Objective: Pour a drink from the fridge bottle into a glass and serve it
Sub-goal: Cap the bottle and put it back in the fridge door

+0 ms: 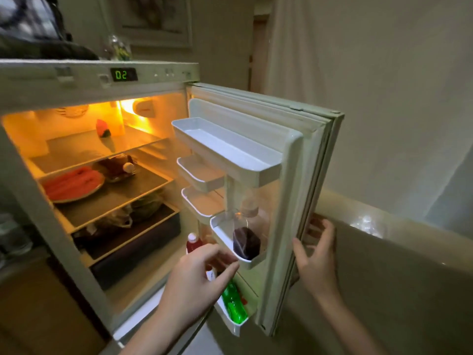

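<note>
A clear bottle of dark drink (246, 239) stands in a door shelf (252, 262), just above and right of the left hand (197, 275), whose loosely curled fingers hold nothing. A red bottle (193, 243) shows just beyond that hand, and a green bottle (233, 304) lies below it. The right hand (316, 254) grips the fridge door (294, 155) by its edge.

Pale wall (384, 98), framed picture (153, 21), dim light

Bright green bottle (234, 303), red white-capped bottle (192, 245), clear bottle of dark drink (247, 242), white shelf (268, 173).
</note>
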